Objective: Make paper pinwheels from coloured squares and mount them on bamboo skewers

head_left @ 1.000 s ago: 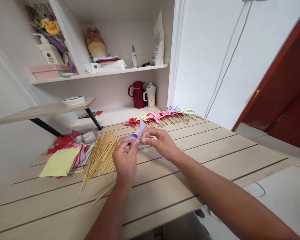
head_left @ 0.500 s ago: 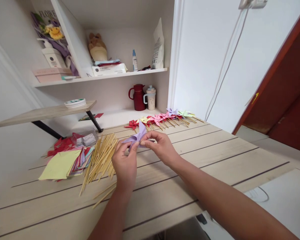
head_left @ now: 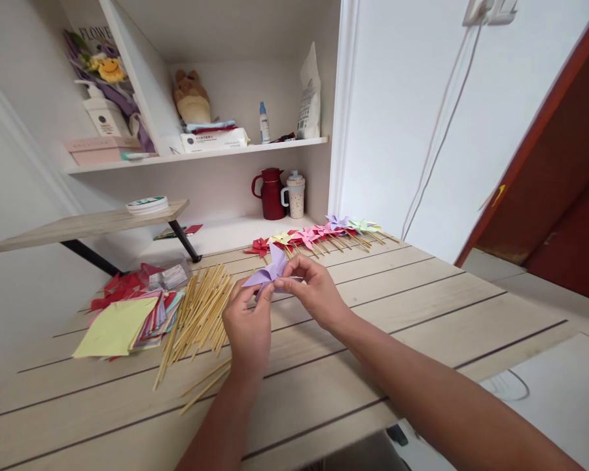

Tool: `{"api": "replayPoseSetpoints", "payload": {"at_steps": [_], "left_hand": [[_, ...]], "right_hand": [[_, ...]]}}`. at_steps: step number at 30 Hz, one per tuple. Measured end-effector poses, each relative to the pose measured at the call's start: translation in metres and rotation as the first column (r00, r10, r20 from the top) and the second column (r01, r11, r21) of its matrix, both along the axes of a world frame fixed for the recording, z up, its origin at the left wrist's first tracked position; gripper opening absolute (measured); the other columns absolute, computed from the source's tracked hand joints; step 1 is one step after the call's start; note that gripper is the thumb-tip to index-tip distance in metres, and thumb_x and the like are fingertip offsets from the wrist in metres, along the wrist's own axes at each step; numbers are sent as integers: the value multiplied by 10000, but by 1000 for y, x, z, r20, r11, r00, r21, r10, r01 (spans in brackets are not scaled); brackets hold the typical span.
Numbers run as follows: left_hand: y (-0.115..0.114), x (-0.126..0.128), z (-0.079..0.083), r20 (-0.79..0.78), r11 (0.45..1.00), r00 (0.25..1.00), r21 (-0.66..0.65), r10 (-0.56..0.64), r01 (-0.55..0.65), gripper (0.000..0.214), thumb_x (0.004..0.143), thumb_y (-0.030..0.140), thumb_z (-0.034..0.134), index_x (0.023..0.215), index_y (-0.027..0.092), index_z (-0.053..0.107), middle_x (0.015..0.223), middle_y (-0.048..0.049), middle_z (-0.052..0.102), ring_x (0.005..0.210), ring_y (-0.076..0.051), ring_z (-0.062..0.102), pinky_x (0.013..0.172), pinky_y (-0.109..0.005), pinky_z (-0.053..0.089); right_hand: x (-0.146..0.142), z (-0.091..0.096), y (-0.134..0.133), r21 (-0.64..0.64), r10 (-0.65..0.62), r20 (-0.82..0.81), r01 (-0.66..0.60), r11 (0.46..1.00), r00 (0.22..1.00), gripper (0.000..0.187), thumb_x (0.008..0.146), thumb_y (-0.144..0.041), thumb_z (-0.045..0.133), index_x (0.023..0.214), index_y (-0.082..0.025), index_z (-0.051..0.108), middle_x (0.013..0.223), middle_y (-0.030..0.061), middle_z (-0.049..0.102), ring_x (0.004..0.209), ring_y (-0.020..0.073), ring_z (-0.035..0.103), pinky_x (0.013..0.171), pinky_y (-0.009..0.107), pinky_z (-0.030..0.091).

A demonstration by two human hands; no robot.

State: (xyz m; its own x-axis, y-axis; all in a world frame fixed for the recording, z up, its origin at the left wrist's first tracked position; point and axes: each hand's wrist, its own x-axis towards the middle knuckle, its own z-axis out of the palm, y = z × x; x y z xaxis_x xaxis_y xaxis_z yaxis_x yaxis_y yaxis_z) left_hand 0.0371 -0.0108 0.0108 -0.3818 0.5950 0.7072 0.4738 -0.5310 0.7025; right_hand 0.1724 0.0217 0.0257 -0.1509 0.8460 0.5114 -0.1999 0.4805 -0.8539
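Observation:
Both hands meet above the middle of the wooden table point(head_left: 422, 307) on a folded purple paper pinwheel point(head_left: 266, 271). My left hand point(head_left: 248, 324) pinches its lower left side with closed fingers. My right hand point(head_left: 313, 289) pinches the centre from the right, fingertips pressed together. A pile of bamboo sticks point(head_left: 199, 311) lies just left of my left hand. Further left is a stack of coloured paper squares point(head_left: 127, 320) with a yellow sheet on top.
A row of finished pinwheels point(head_left: 319, 233) on sticks lies along the table's far edge. A red jug point(head_left: 271, 193) and a speckled mug point(head_left: 295, 191) stand behind it. Shelves above hold a plush toy, bottles and boxes. A small raised wooden shelf point(head_left: 88, 222) is at the left.
The hands and the purple pinwheel stay in nearly the same place; the fingers shift slightly on the paper. The view has tilted a little.

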Motion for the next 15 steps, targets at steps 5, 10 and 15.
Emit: {"api": "replayPoseSetpoints", "payload": {"at_steps": [5, 10, 15], "left_hand": [[24, -6, -30, 66, 973, 995, -214, -73, 85, 136, 779, 315, 711, 698, 209, 742, 720, -19, 678, 681, -180, 602, 687, -300, 485], [38, -14, -51, 119, 937, 986, -317, -115, 147, 149, 763, 338, 705, 727, 200, 747, 729, -23, 691, 686, -180, 600, 668, -289, 462], [38, -11, -51, 166, 940, 978, -294, -127, 172, 148, 732, 351, 716, 712, 208, 748, 704, -17, 688, 661, -179, 599, 634, -283, 461]], "right_hand": [[-5, -29, 22, -67, -68, 110, 75, 995, 992, 216, 705, -331, 781, 733, -207, 606, 707, -28, 606, 677, 144, 538, 651, 280, 433], [-13, -58, 37, -140, -74, 170, 99, 985, 983, 148, 707, -315, 714, 748, -202, 627, 655, -44, 573, 611, 131, 488, 612, 271, 389], [-10, -50, 41, -92, -113, 248, 140, 986, 962, 111, 734, -283, 704, 769, -203, 635, 690, -29, 596, 643, 148, 526, 652, 301, 446]]}}
